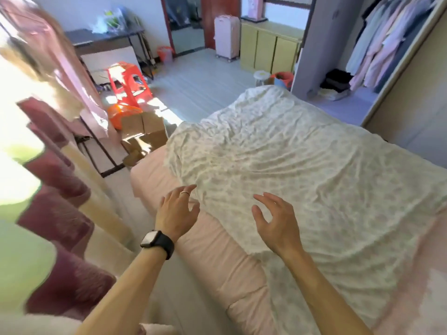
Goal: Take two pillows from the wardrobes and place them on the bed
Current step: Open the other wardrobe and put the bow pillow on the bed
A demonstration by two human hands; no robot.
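The bed (154, 175) fills the centre and right, its pink mattress covered by a wrinkled white floral sheet (302, 165). My left hand (177, 211), with a ring and a black watch on the wrist, hovers over the bed's near left edge, fingers relaxed and empty. My right hand (275, 221) hovers above the sheet beside it, fingers spread and loosely bent, holding nothing. An open wardrobe (377, 52) with hanging clothes stands at the far right beyond the bed. No pillow shows in the frame.
Cardboard boxes (145, 134), an orange basket (122, 114) and a red plastic stool (128, 81) crowd the floor left of the bed. A pink suitcase (227, 37) and yellow cabinet (268, 50) stand at the back. Dark red cushioned furniture (58, 218) lies at the left.
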